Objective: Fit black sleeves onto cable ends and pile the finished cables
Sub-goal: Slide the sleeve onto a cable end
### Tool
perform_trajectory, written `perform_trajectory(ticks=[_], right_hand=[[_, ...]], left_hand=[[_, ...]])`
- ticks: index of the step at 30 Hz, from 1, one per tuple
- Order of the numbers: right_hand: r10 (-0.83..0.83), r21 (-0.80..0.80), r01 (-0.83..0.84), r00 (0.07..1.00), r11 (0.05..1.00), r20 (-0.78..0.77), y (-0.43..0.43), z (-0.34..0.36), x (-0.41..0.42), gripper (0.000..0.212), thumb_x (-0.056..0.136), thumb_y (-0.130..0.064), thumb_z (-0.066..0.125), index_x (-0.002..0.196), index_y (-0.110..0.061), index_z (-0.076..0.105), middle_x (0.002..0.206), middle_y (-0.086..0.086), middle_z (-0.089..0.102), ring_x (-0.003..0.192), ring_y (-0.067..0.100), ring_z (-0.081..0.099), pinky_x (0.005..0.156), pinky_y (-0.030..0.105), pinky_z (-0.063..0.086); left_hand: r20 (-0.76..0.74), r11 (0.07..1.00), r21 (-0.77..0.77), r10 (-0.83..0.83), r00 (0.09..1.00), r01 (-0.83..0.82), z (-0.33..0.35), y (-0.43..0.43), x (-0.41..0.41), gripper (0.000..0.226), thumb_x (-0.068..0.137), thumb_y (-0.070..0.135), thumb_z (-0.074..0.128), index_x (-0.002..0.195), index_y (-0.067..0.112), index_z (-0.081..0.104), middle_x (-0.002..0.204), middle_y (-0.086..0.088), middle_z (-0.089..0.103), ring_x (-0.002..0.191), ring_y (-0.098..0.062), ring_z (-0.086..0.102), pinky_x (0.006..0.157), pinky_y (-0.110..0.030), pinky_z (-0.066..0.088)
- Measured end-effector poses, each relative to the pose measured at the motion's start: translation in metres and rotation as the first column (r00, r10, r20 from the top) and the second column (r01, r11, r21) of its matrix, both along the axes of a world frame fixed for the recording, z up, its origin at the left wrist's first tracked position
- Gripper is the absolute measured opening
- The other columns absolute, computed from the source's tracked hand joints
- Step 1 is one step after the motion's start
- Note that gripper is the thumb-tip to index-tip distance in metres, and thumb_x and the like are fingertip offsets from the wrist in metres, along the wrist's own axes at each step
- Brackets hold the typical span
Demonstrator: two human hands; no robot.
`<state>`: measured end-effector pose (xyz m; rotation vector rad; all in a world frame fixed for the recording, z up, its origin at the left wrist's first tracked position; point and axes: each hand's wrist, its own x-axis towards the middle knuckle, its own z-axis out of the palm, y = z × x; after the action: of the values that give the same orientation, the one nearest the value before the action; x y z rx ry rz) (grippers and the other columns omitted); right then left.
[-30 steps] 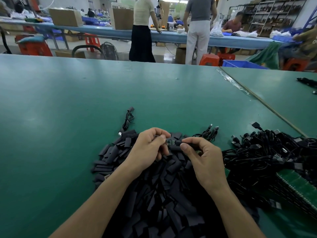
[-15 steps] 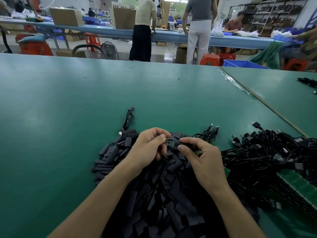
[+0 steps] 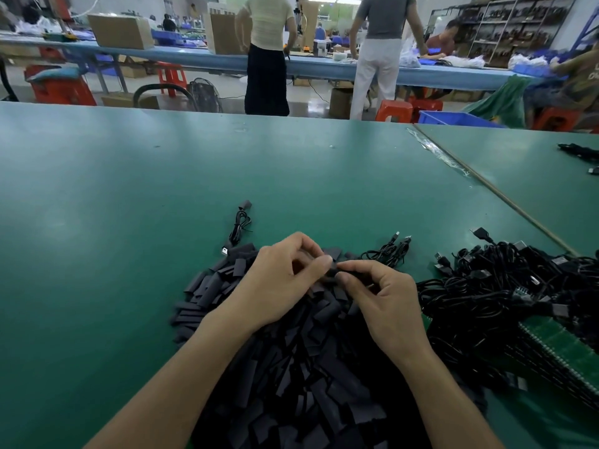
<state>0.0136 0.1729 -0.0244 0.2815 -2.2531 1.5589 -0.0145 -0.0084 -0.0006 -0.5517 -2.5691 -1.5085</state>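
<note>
A big heap of flat black sleeves (image 3: 291,367) lies on the green table in front of me. Above its far edge my left hand (image 3: 278,286) and my right hand (image 3: 385,299) meet, fingertips together. Between them is a black cable end (image 3: 348,273): my right hand pinches it, and my left hand pinches the small dark piece at its tip, a sleeve as far as I can tell. A tangled pile of black cables (image 3: 505,286) lies to the right. One bundled cable (image 3: 239,226) and a small bunch of cables (image 3: 390,249) lie beyond the heap.
The green table (image 3: 129,222) stretches far to the left and ahead. A seam (image 3: 492,189) joins it to a second table on the right. Green circuit boards (image 3: 557,348) lie at the right under the cables. People stand at a blue bench in the background.
My hands have closed together. The small green board at the cable end, visible between my fingers before, is now hidden between my fingertips.
</note>
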Motion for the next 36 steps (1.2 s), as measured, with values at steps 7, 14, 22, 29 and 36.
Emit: perform_trajectory(ticks=[7,14,22,29,36], right_hand=[[-0.044,-0.100,0.047,0.998,0.994,0.034,0.0034,-0.0040,-0.0046,0.017,0.086,-0.013,0.076,0.083,-0.030,0.074,0.077,-0.008,0.074,0.071,0.012,0.068,0.072,0.037,0.057],[-0.022,-0.020,0.024,0.998,1.000,0.052,0.0026,-0.0026,-0.0028,0.015,0.084,-0.021,0.079,0.092,-0.034,0.075,0.082,-0.019,0.073,0.069,0.000,0.065,0.066,0.016,0.049],[-0.023,0.035,0.021,0.999,0.999,0.042,0.0025,-0.0018,-0.0011,0.013,0.088,-0.024,0.075,0.088,-0.037,0.072,0.083,-0.025,0.071,0.078,-0.004,0.066,0.068,0.008,0.046],[-0.027,-0.007,0.027,0.998,1.000,0.060,0.0031,-0.0035,-0.0031,0.016,0.091,-0.019,0.072,0.086,-0.035,0.071,0.083,-0.021,0.073,0.080,-0.001,0.069,0.073,0.016,0.053],[0.002,0.015,-0.003,0.999,1.000,0.054,0.0020,-0.0015,-0.0020,0.017,0.088,-0.019,0.074,0.087,-0.035,0.070,0.089,-0.025,0.071,0.086,-0.004,0.066,0.073,0.006,0.045]], left_hand=[[-0.064,0.998,-0.059,0.026,0.998,-0.030,-0.0014,-0.0097,-0.0058,0.013,0.081,0.030,0.083,0.080,0.032,0.070,0.075,0.016,0.072,0.067,0.000,0.066,0.068,-0.019,0.052],[-0.044,0.998,-0.068,0.015,0.999,-0.018,-0.0049,-0.0084,-0.0065,0.015,0.084,0.026,0.080,0.078,0.037,0.071,0.078,0.022,0.072,0.072,0.004,0.066,0.069,-0.010,0.047],[-0.037,0.996,-0.091,-0.008,0.999,0.004,-0.0057,-0.0071,-0.0057,0.003,0.088,0.025,0.077,0.087,0.027,0.077,0.079,0.016,0.073,0.076,0.003,0.066,0.072,-0.012,0.049],[-0.005,0.997,-0.068,-0.033,0.999,0.033,-0.0049,-0.0067,-0.0051,0.008,0.086,0.024,0.078,0.083,0.030,0.075,0.076,0.020,0.073,0.070,0.005,0.066,0.070,-0.011,0.049],[0.079,0.999,-0.019,-0.036,0.996,0.038,-0.0050,-0.0062,-0.0051,0.009,0.085,0.021,0.079,0.080,0.027,0.075,0.069,0.012,0.073,0.062,0.000,0.064,0.065,-0.014,0.050]])
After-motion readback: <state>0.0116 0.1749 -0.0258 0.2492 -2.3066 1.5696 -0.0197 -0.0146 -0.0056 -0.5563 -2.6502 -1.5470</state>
